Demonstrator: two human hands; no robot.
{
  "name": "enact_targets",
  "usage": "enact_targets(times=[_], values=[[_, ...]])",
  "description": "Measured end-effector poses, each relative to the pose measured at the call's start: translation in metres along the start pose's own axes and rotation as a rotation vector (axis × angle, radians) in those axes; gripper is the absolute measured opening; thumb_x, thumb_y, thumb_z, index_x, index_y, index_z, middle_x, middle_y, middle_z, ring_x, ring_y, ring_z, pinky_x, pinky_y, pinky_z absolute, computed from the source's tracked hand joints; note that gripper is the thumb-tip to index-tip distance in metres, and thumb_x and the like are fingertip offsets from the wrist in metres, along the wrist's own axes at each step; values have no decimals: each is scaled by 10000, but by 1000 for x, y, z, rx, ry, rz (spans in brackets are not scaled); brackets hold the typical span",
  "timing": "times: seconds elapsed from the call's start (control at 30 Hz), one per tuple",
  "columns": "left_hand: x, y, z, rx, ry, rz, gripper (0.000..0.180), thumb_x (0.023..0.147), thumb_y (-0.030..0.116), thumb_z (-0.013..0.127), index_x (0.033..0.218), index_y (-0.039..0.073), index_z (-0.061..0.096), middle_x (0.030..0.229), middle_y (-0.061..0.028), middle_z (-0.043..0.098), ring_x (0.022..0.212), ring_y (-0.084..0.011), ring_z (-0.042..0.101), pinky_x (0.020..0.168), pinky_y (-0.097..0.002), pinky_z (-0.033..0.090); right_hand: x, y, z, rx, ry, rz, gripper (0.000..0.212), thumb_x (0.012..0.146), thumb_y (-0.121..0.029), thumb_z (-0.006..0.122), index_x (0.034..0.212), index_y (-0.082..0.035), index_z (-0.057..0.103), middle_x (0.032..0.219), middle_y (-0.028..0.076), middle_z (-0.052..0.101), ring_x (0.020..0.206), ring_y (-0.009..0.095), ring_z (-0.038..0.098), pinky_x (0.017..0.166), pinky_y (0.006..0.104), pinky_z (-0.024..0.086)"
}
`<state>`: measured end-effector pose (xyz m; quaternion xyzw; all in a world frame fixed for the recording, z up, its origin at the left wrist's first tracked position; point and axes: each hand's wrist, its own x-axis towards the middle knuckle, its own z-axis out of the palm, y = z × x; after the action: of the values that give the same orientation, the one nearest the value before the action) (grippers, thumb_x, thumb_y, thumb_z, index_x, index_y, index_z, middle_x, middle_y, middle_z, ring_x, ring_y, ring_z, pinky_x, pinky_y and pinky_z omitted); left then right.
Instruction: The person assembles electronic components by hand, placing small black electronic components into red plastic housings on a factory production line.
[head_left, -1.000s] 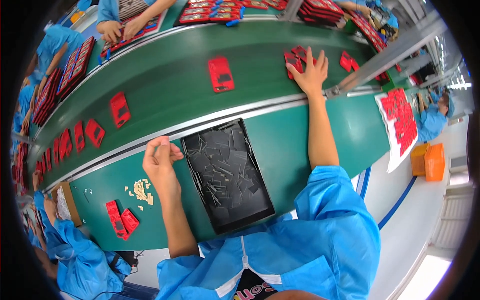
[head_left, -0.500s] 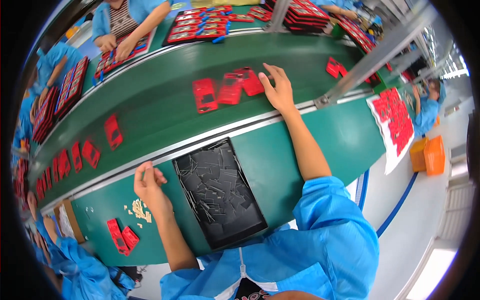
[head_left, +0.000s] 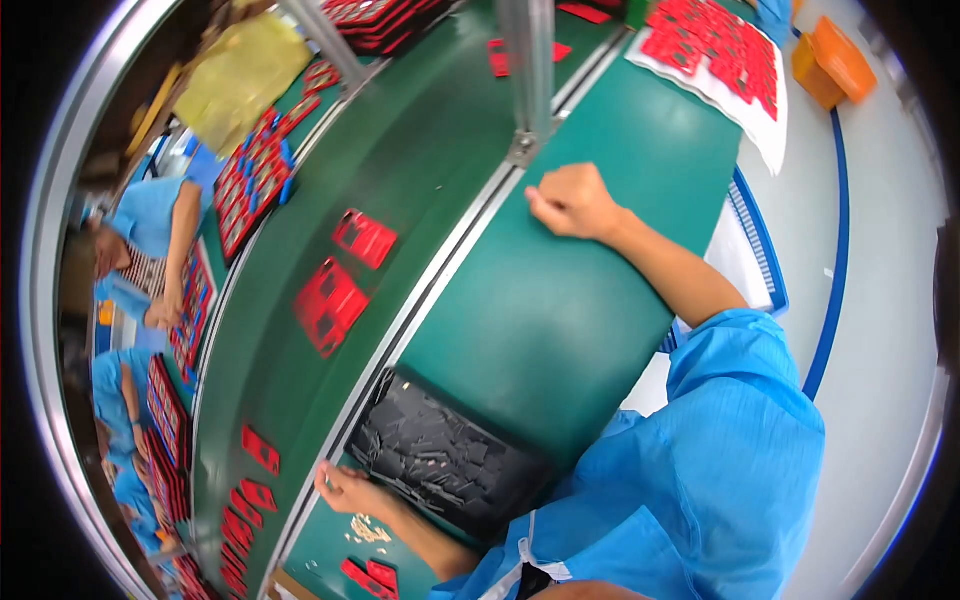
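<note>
My right hand is closed like a fist above the green bench, with nothing showing in it. My left hand is beside the black tray, its fingers curled together; whatever they may hold is too small to make out. Thin dark rectangular sheets fill the tray in a loose heap. Close to my left hand lie a scatter of small cream-coloured pieces and a few red phone-shaped shells.
Beyond the bench's metal rail, a green conveyor belt carries several red shells. A metal post rises from the rail. More red pieces lie on a white sheet at the far right. Co-workers sit across the belt.
The view has swung to the right. My right hand has drawn back from the red shells on the belt to the bench and has curled closed. My left hand stays near the tray.
</note>
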<state>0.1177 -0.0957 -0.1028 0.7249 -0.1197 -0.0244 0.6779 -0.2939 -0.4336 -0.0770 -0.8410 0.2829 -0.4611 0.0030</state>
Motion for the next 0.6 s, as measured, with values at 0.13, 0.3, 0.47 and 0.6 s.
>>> enact_targets(times=[0.13,0.3,0.47,0.6], values=[[4,2,7,37,47,57,158,1026,185,636,1077,36,628,603,19,448,506,-52,383,446,-213,284,3,116,-28,-281,170,303,293,892,-203,678,664,-52,572,695,153,630,592,360,605,540,457,472],[15,-4,5,115,19,147,173,1021,199,645,1053,30,636,594,12,445,495,-62,380,442,-220,283,45,205,0,-659,-55,773,721,953,-541,611,1571,-246,385,1597,243,327,1394,462,397,1073,587,395],[8,-1,9,18,16,83,178,1022,215,649,1028,40,619,593,21,441,484,-52,396,421,-216,285,53,230,3,-627,-341,622,620,970,-597,537,1538,-357,467,1647,154,325,1493,414,311,1127,569,361],[2,-2,-4,-48,8,55,145,1030,175,620,1031,30,615,604,25,439,483,-48,368,423,-217,276,53,222,2,-486,-40,482,295,903,-354,695,1103,-137,689,1184,152,656,1141,372,604,962,483,494]])
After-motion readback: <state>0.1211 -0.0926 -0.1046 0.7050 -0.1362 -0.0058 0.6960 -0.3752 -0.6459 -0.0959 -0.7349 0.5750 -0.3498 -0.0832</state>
